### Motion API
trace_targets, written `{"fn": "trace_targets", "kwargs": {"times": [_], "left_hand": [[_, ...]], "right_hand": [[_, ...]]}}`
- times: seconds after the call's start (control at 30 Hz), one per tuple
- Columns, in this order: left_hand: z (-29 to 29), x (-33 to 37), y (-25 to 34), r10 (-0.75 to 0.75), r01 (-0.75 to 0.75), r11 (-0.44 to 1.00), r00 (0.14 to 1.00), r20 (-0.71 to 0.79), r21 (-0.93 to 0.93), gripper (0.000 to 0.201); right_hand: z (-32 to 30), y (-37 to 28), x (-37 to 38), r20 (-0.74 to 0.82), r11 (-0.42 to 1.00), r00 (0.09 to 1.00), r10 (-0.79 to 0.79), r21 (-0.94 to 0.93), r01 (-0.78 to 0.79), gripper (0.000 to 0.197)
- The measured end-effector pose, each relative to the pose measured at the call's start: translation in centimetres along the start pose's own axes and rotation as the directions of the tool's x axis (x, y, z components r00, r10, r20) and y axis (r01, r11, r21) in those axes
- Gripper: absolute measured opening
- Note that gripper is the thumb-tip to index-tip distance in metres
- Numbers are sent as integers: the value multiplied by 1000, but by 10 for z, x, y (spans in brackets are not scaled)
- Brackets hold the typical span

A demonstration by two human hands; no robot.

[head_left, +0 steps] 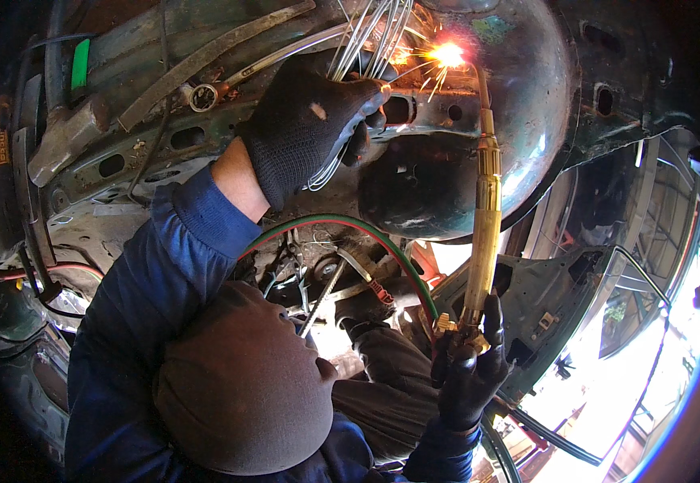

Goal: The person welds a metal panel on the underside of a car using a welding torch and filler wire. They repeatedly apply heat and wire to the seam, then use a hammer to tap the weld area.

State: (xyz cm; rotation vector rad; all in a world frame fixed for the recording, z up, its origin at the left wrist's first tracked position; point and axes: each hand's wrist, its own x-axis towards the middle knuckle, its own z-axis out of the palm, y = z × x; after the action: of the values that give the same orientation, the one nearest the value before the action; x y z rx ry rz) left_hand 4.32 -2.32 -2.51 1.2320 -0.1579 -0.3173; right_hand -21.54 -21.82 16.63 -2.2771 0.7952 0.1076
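Note:
My left hand point(301, 121), in a worn black glove with a hole at the back, is closed around a bundle of thin metal wires point(374, 36). One wire reaches from it toward a bright, sparking glow point(446, 55) on the metal. My right hand point(472, 370), also black-gloved, grips the base of a brass gas torch point(488, 201) by its valve knobs. The torch stands nearly upright, its bent tip at the glow. Behind it bulges a rounded dark metal shell point(527, 105) of a vehicle body. Glare hides the exact contact point.
A hammer point(68, 141) and an orange-and-black handled tool point(0, 153) lie at the far left. A ring-ended wrench point(203, 98) rests on the perforated frame. Red and green hoses point(366, 229) curve below. A rounded brown cloth shape point(245, 386), like a cap, covers the lower left.

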Motion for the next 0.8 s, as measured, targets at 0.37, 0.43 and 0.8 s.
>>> {"fn": "trace_targets", "kwargs": {"times": [0.37, 0.43, 0.8], "left_hand": [[3, -1, 6, -99, 96, 992, 995, -28, -82, 40], [6, -1, 10, -121, 111, 983, 991, -58, -145, 40], [1, 2, 9, -173, 168, 977, 985, -23, -128, 40]], "right_hand": [[2, 1, 0, -26, 998, 1000, -16, 57, 18, 88], [3, -3, 1, -16, 997, 1000, -18, 77, 19, 88], [2, -12, 1, 11, 994, 999, 44, 96, -45, 91]]}}
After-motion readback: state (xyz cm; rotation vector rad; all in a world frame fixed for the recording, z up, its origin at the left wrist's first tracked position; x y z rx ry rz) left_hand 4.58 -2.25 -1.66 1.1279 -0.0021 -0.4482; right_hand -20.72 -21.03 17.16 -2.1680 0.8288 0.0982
